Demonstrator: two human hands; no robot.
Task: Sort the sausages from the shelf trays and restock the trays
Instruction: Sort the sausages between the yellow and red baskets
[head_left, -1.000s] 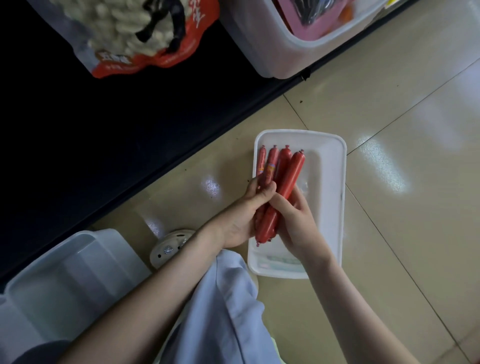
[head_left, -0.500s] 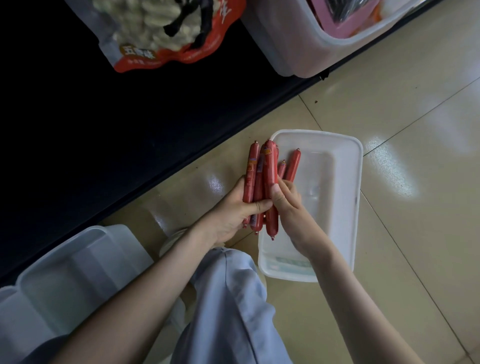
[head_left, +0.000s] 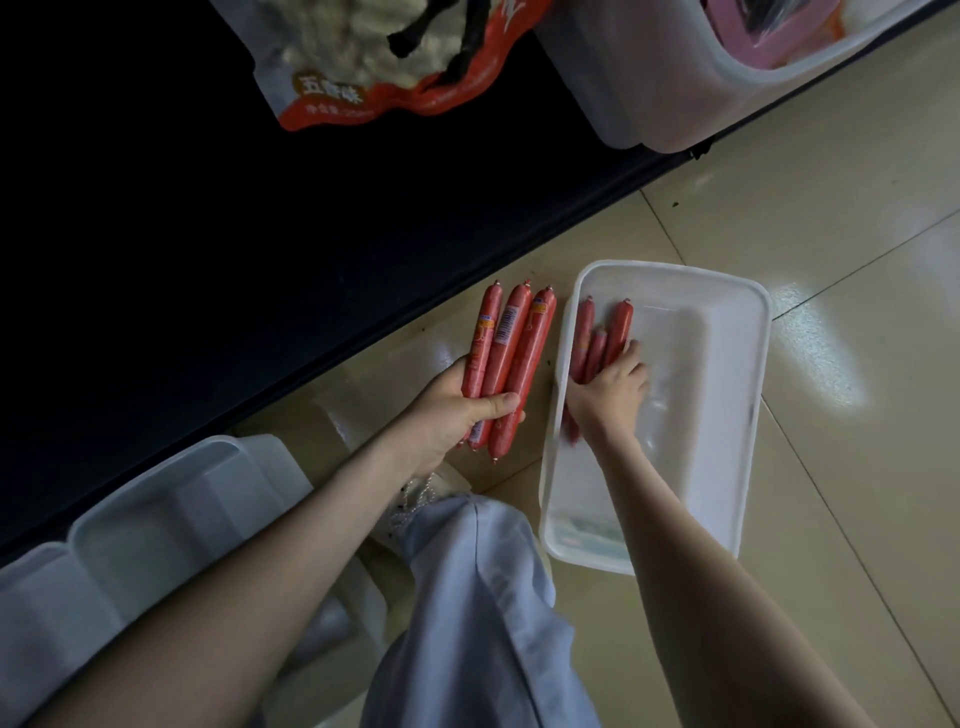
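My left hand (head_left: 457, 410) grips a bundle of three long red sausages (head_left: 506, 353), held over the floor just left of a white plastic tray (head_left: 727, 415). The tray lies on the beige tiles. Three shorter red sausages (head_left: 597, 338) lie against its left inner wall. My right hand (head_left: 610, 392) reaches into the tray and covers the near ends of those sausages, fingers curled over them. The hand hides how firmly it holds them.
A dark shelf base runs diagonally across the upper left. On it sit a snack bag (head_left: 395, 57) and a white bin (head_left: 727, 78). Two stacked translucent trays (head_left: 145, 530) stand at lower left. My knee in light blue trousers (head_left: 478, 597) and a shoe (head_left: 426, 491) are near the tray.
The two hands have parted. My left hand carried three long sausages out of the tray to the left; my right hand went down onto the shorter sausages left in the tray.
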